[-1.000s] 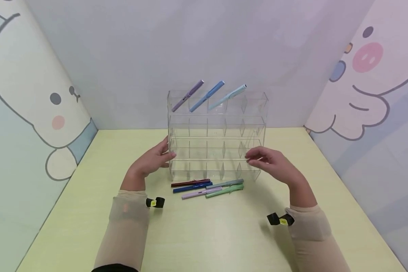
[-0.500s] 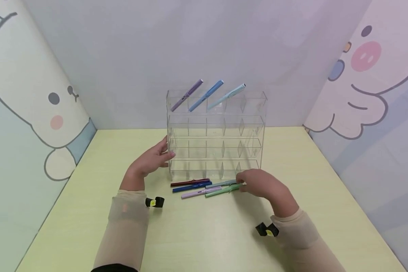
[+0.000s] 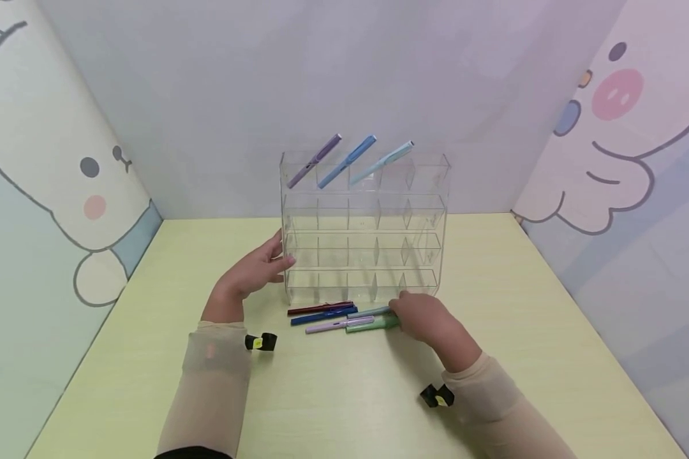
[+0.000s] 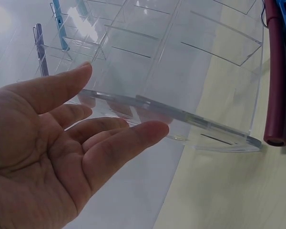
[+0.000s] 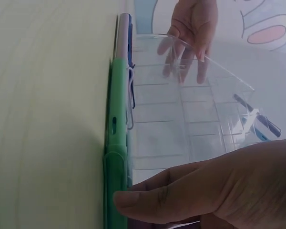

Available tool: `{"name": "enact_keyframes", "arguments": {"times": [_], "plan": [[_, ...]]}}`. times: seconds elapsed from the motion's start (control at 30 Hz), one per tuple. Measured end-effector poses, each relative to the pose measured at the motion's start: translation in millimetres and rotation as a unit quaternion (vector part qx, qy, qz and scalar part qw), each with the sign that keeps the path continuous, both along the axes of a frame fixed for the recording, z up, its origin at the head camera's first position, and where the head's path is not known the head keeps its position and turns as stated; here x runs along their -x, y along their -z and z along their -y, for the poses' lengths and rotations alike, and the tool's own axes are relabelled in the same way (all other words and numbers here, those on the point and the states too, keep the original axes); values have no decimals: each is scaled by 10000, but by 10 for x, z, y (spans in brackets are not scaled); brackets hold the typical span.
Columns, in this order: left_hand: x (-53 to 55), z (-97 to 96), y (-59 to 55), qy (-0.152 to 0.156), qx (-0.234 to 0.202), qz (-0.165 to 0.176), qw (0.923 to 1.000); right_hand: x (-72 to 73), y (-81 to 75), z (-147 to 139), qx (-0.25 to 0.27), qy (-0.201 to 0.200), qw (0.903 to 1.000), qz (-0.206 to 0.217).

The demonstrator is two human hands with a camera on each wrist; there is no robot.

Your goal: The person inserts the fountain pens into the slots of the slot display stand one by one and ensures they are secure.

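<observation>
A clear acrylic tiered pen rack (image 3: 362,269) stands on the table. My left hand (image 3: 251,271) rests at its left side, fingers fairly straight, thumb toward the front. In front of the rack lie a dark red pen (image 3: 319,308), a dark blue pen (image 3: 321,316), a lilac pen (image 3: 334,326), a grey-green pen (image 3: 369,312) and a green pen (image 3: 370,326). My right hand (image 3: 427,319) reaches the right ends of the last two. In the right wrist view its thumb (image 5: 128,198) lies against the green pen's cap, with fingers on the far side.
Purple (image 3: 314,160), blue (image 3: 347,162) and pale blue (image 3: 382,164) pens lean in the rack's top tier, in the left and middle slots. A grey wall (image 3: 224,127) rises behind, and panels with cartoon animals flank the table (image 3: 333,395).
My right hand has come down from the rack's lower right to the pens and slid a little left along them. The left hand has stayed at the rack's side.
</observation>
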State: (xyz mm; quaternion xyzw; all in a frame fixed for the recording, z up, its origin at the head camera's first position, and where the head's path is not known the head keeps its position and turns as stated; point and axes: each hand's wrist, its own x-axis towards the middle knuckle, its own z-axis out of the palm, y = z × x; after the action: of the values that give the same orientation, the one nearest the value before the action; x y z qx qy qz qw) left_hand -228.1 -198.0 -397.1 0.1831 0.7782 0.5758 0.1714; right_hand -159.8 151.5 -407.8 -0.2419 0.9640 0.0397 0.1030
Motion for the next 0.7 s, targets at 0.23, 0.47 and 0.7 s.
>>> {"name": "enact_keyframes", "arguments": {"times": [0.23, 0.47, 0.7], "plan": [[-8, 3, 4, 52, -66, -43, 10000, -21, 36, 32, -251, 35, 9996, -139], [-4, -6, 10, 83, -115, -17, 9999, -16, -52, -43, 287, -23, 9996, -48], [0, 0, 12, 120, -239, -8, 9996, 39, -199, -187, 1152, -369, 9917, 434]]}}
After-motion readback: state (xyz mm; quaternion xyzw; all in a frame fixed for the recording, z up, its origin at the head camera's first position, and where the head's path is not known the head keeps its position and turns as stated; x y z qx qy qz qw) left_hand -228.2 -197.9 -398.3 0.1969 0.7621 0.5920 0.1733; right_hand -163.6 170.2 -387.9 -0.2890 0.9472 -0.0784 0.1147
